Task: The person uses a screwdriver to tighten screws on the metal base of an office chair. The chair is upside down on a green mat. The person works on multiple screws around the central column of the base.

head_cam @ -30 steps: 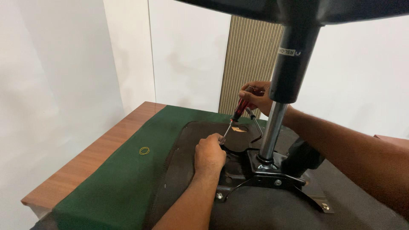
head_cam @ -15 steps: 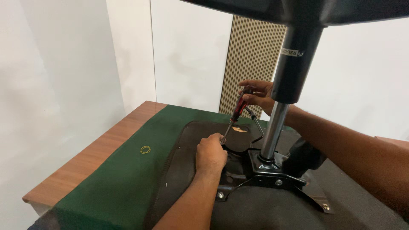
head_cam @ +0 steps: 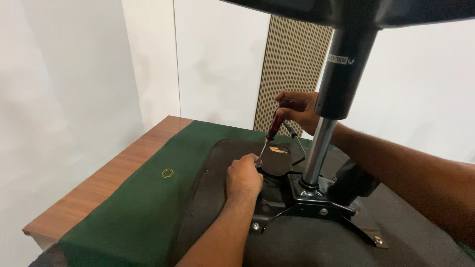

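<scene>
A wooden table (head_cam: 106,180) with a reddish-brown top stands against plain white walls (head_cam: 74,84). A dark green cloth (head_cam: 148,207) covers most of the table, leaving a bare strip of wood along its left edge. Behind the table's far edge a beige panel of fine vertical ribs (head_cam: 292,79) rises up the wall, with smooth white wall on both sides of it. A vertical seam runs down the wall left of the panel. The light is soft and even.

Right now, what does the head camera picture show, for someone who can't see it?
The right hand holds a red-handled screwdriver tip-down on an upturned office chair seat, while the left hand steadies its tip. The seat lies on a green cloth over a wooden table.
</scene>
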